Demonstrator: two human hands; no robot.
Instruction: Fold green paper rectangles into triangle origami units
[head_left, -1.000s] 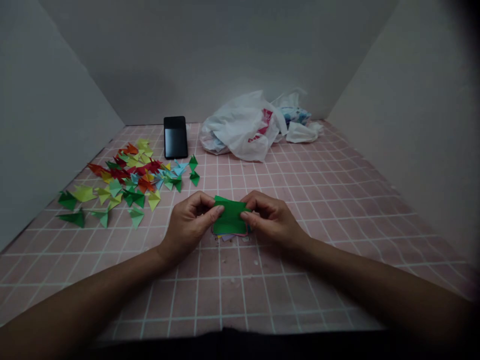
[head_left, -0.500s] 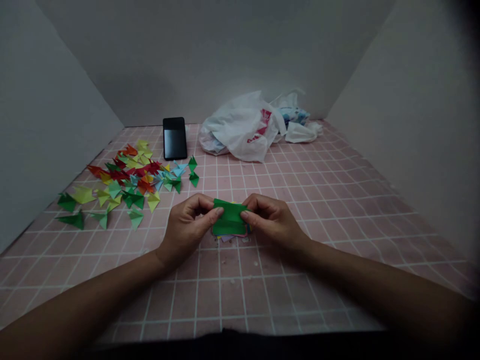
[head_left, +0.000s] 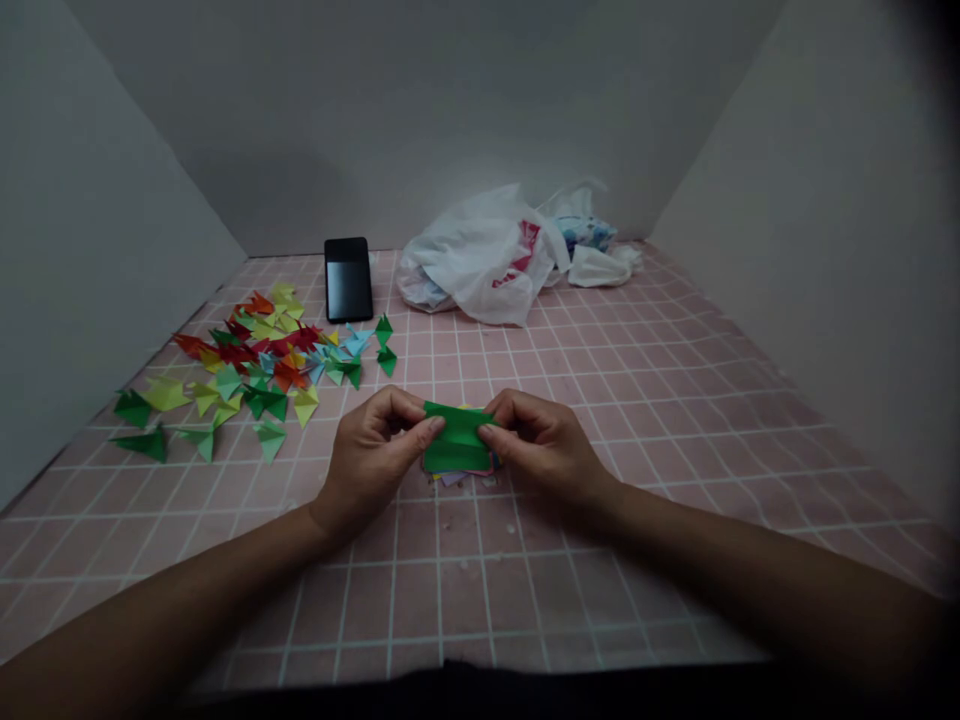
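Observation:
A small sheet of green origami paper (head_left: 459, 440) is held up between my hands near the middle of the view. My left hand (head_left: 379, 450) pinches its left edge between thumb and forefinger. On the other side my right hand (head_left: 546, 445) grips the right edge the same way. A crease or bend seems to run across the sheet. Beneath it, the edges of a stack of coloured paper (head_left: 452, 478) peek out, mostly covered by the green sheet.
Many folded paper figures (head_left: 262, 400) in red, yellow, green and blue lie spread at the left. A black phone (head_left: 349, 280) stands behind them. White plastic bags (head_left: 480, 255) sit at the back. Pale walls enclose the pink checked tablecloth (head_left: 675, 400).
The green sheet looks flatter and slightly more opened out than before. Both hands keep their pinch in nearly the same place.

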